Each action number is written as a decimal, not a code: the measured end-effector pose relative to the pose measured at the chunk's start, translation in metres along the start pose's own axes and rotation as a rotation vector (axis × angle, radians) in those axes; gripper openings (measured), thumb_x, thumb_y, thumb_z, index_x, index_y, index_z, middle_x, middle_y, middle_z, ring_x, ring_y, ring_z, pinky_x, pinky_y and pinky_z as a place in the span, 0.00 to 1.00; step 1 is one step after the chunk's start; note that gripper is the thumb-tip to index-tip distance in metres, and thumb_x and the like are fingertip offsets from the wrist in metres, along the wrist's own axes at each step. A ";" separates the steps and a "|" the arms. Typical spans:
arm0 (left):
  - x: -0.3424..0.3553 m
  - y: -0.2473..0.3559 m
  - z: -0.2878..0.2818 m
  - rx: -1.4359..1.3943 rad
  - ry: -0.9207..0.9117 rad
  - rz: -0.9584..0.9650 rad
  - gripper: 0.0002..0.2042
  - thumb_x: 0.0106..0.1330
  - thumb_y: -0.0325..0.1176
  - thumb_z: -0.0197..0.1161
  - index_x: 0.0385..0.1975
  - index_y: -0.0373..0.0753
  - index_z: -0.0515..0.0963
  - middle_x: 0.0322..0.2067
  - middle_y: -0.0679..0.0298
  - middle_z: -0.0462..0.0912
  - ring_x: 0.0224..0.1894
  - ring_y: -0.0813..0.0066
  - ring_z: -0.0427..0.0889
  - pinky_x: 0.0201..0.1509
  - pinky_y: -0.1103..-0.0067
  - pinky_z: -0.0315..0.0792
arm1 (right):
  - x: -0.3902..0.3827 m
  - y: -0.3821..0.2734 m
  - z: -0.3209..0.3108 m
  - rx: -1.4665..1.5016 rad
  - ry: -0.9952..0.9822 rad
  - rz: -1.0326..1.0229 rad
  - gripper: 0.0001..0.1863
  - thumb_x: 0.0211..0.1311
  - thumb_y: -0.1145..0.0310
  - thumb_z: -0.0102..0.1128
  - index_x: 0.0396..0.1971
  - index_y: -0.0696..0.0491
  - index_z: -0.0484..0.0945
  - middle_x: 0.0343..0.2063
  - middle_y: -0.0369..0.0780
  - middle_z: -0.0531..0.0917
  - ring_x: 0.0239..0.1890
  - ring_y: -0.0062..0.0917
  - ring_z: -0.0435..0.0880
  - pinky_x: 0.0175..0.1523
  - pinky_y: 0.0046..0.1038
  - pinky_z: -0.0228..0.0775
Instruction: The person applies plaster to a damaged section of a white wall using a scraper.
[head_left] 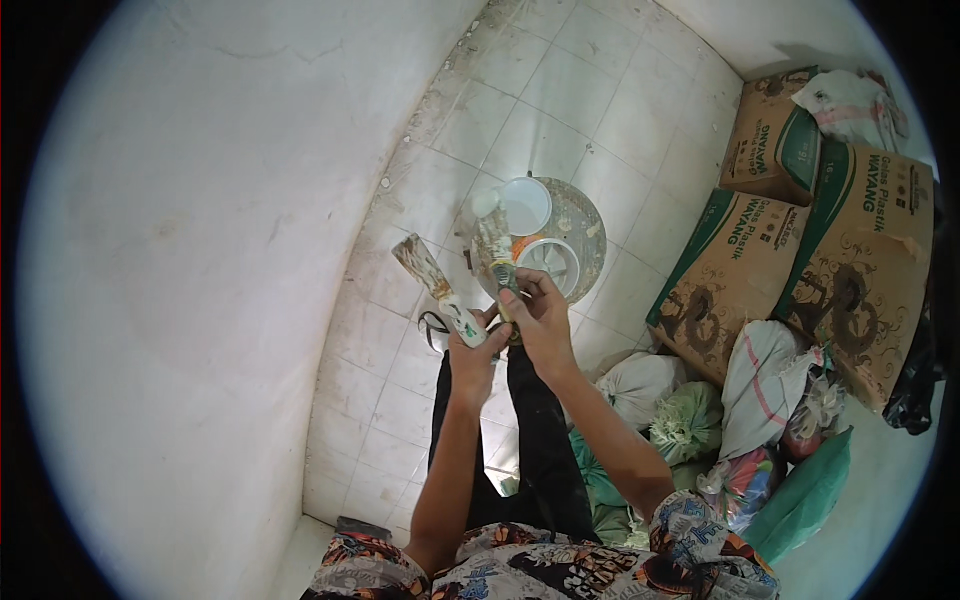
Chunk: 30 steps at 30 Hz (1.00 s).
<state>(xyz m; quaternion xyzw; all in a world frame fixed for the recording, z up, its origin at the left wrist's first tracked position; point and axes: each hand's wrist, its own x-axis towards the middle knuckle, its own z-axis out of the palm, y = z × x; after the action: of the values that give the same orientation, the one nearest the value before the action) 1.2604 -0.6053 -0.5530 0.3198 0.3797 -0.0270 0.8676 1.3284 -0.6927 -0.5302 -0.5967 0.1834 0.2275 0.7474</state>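
Observation:
Closed fingers of my left hand (pixel 476 362) grip the white handle of a putty knife (pixel 424 265). Its flared blade is smeared brown and white and points up to the left. My right hand (pixel 540 325) pinches the dark, yellowish handle of a second flat, flared tool (pixel 494 240), its upper part blotched whitish; it looks like another scraper. Both hands are close together in front of my knees. Just beyond them, a white tub (pixel 574 268) and a round white lid or container (pixel 526 204) sit on a stained round surface (pixel 590 228).
A white wall (pixel 220 250) rises along the left of the tiled floor (pixel 390 370). Cardboard boxes (pixel 735 270) are stacked at the right. Nearer on that side lie tied sacks (pixel 765 385), a green bag (pixel 800 510) and a black plastic bag (pixel 912 385).

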 end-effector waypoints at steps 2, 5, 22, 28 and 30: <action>0.002 0.007 -0.008 0.011 -0.016 0.005 0.15 0.56 0.16 0.65 0.31 0.41 0.66 0.44 0.53 0.79 0.38 0.75 0.81 0.38 0.81 0.75 | 0.000 0.005 0.003 -0.075 -0.045 -0.050 0.17 0.65 0.70 0.60 0.50 0.60 0.71 0.43 0.40 0.76 0.46 0.23 0.73 0.53 0.26 0.65; 0.003 0.018 -0.031 0.022 0.019 0.047 0.15 0.56 0.16 0.65 0.31 0.41 0.66 0.42 0.54 0.79 0.39 0.73 0.81 0.39 0.80 0.76 | 0.025 -0.004 -0.010 -0.477 -0.017 -0.300 0.16 0.65 0.66 0.59 0.48 0.58 0.73 0.44 0.41 0.77 0.48 0.28 0.75 0.54 0.30 0.64; -0.019 0.039 -0.120 0.146 0.152 0.088 0.13 0.59 0.19 0.64 0.31 0.44 0.66 0.39 0.57 0.80 0.34 0.77 0.78 0.32 0.82 0.70 | 0.218 0.010 -0.111 -1.567 -0.316 -0.577 0.28 0.39 0.63 0.76 0.45 0.51 0.77 0.45 0.43 0.78 0.52 0.37 0.74 0.56 0.38 0.68; -0.025 0.047 -0.110 0.134 0.178 0.076 0.14 0.58 0.18 0.65 0.30 0.43 0.66 0.40 0.56 0.80 0.37 0.75 0.80 0.36 0.79 0.75 | 0.090 0.004 -0.118 -1.130 -0.108 -0.814 0.18 0.45 0.78 0.64 0.40 0.55 0.74 0.48 0.43 0.77 0.53 0.42 0.75 0.57 0.41 0.68; -0.024 0.046 -0.104 0.127 0.167 0.058 0.14 0.56 0.17 0.66 0.29 0.42 0.66 0.39 0.56 0.80 0.35 0.76 0.80 0.35 0.80 0.74 | 0.050 0.012 -0.126 -1.285 -0.171 -0.860 0.20 0.42 0.78 0.65 0.39 0.54 0.73 0.52 0.43 0.76 0.58 0.43 0.71 0.62 0.42 0.65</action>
<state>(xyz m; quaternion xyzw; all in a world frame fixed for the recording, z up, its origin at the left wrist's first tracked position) 1.1897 -0.5139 -0.5653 0.3862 0.4389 0.0007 0.8113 1.3632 -0.8072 -0.5946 -0.9119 -0.2904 0.0247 0.2890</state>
